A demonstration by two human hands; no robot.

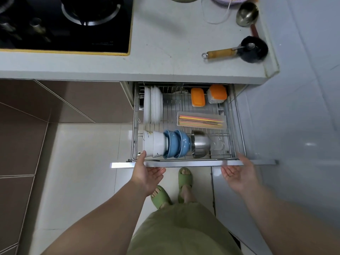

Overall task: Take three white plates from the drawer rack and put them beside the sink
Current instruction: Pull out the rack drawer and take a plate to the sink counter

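Note:
The wire drawer rack (233, 126) stands pulled out below the counter. Several white plates (153, 104) stand on edge in its back left corner. My left hand (147, 173) is at the drawer's front bar (184, 164) near the left end, palm up, thumb over the rim, fingers apart. My right hand (238, 173) is at the right end of the same bar, palm up and open. Neither hand holds a plate. The sink is out of view.
In the rack's front row lie white bowls (154, 144), blue bowls (176, 143) and a steel bowl (200, 144). A chopstick tray (201, 120) and orange-lidded boxes (207, 96) sit behind. The counter (165, 43) carries a hob (64, 23), a brush (252, 49) and a ladle (247, 13).

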